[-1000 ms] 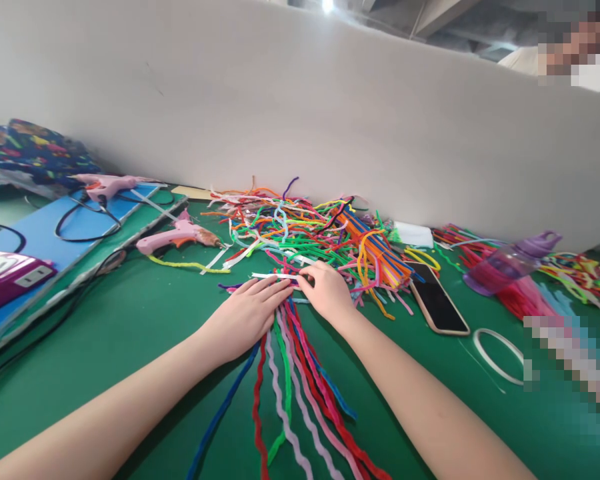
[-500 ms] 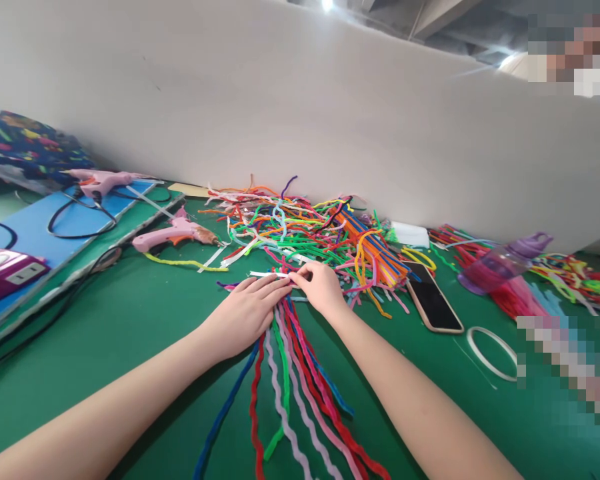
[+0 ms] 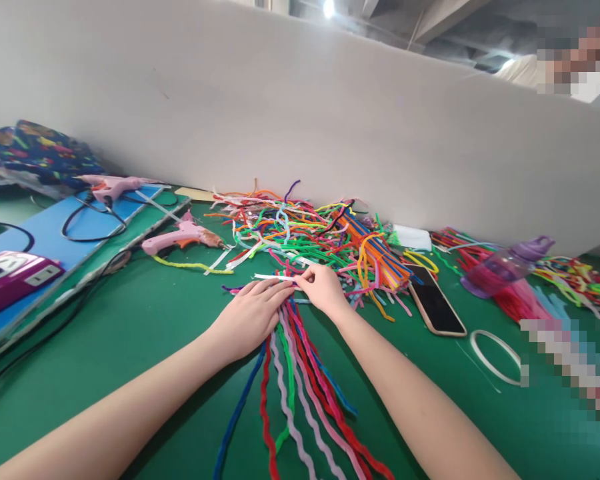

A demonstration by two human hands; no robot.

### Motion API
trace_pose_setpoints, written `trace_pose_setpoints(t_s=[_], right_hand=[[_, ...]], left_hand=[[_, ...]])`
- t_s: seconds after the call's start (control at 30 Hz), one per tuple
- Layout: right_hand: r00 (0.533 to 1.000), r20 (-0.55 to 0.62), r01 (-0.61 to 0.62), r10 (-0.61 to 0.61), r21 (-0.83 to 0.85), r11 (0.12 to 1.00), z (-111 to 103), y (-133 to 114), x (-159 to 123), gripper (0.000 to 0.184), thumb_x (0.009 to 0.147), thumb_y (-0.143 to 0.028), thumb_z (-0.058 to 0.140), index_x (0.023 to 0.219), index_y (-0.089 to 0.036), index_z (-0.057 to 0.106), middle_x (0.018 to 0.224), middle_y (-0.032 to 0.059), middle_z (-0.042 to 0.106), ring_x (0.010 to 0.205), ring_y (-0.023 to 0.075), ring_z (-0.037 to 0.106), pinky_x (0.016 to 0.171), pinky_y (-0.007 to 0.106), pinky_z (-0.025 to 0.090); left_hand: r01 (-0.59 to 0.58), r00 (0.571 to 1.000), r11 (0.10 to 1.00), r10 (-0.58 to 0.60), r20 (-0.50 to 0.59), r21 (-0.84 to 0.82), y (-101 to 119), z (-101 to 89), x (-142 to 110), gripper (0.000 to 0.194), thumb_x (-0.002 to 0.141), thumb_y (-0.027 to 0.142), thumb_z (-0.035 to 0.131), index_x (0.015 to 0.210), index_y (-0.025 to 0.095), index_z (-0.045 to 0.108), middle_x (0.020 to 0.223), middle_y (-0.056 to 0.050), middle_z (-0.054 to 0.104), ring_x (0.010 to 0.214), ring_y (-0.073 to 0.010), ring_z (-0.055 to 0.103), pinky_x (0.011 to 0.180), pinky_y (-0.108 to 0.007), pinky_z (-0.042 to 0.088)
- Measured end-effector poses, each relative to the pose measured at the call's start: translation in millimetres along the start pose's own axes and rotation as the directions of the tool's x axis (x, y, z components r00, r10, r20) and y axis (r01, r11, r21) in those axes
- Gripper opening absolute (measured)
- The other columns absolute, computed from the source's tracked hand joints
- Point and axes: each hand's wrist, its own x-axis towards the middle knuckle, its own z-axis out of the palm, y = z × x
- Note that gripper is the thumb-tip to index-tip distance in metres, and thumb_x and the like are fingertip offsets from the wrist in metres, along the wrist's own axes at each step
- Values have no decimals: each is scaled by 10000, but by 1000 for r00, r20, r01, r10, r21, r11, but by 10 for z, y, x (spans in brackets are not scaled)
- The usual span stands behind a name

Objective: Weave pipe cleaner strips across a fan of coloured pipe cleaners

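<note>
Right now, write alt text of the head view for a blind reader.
A person's left hand rests across fuzzy colored strips fanned over a green table; the right hand pinches a white strip. Beyond lies a tangled pile, a pink glue gun to its left.

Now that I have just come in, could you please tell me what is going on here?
A person's left hand lies flat over colored strands, whose long ends fan toward the person across the table. The right hand pinches the right end of a white strip just beyond the left fingers. A tangled pile lies behind, with glue guns to the left and a phone to the right.
</note>
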Motion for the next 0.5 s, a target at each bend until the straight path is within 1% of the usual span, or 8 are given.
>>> trace_pose_setpoints(t_s=[0.13, 0.23, 0.3, 0.33, 0.4, 0.43, 0.5], right_hand=[[994, 94, -58, 56, 16, 998, -24, -4, 77, 190, 750, -314, 664, 600, -197, 668, 641, 23, 680, 640, 169, 619, 572, 251, 388], [993, 109, -55, 53, 18, 998, -30, 2, 105, 209, 743, -328, 671, 579, -199, 655, 620, 26, 669, 639, 175, 622, 577, 256, 394], [995, 77, -59, 57, 17, 998, -7, 22, 104, 178, 743, -340, 678, 643, -196, 645, 697, 33, 680, 702, 182, 630, 625, 260, 417], [997, 41, -64, 63, 14, 998, 14, 39, 102, 168, 731, -348, 693, 701, -193, 635, 765, 41, 685, 751, 188, 630, 660, 266, 428], [996, -48, -73, 73, 9, 997, 65, 79, 98, 262, 690, -364, 735, 821, -189, 590, 900, 57, 669, 846, 202, 618, 731, 288, 440], [994, -80, -73, 74, 13, 997, 90, 100, 97, 315, 675, -366, 748, 856, -189, 561, 934, 60, 655, 871, 206, 609, 753, 298, 440], [993, -100, -64, 68, 40, 997, 128, 131, 99, 336, 673, -350, 749, 861, -197, 516, 928, 47, 633, 878, 203, 598, 768, 307, 437]], left_hand=[[1, 1000, 1000, -1, 2, -4, 3, -2, -8, 462, 923, 201, 360, 1377, 251, 435, 1442, 6, 467, 1318, -205, 393, 1092, -396, 336], [-8, 1000, 1000, 7, -18, -8, 6, -5, -17, 458, 920, 201, 370, 1369, 251, 445, 1433, -4, 479, 1315, -204, 400, 1092, -394, 339], [-14, 1000, 1000, 14, -28, -1, 6, 1, -25, 458, 917, 198, 374, 1366, 248, 450, 1426, -12, 485, 1312, -207, 406, 1089, -391, 343], [-9, 999, 1000, 9, -34, 7, 5, 7, -30, 461, 915, 196, 376, 1367, 250, 450, 1429, -20, 479, 1305, -212, 416, 1083, -393, 350], [9, 999, 1000, -7, -51, 28, 0, 22, -42, 468, 908, 194, 379, 1366, 259, 453, 1447, -45, 448, 1286, -226, 440, 1064, -402, 370], [20, 998, 999, -17, -62, 39, -2, 30, -47, 471, 905, 196, 382, 1364, 267, 456, 1454, -58, 433, 1281, -237, 447, 1055, -413, 377], [32, 996, 998, -27, -79, 61, -2, 38, -52, 464, 905, 210, 386, 1357, 281, 466, 1445, -75, 435, 1278, -255, 449, 1045, -433, 385]])
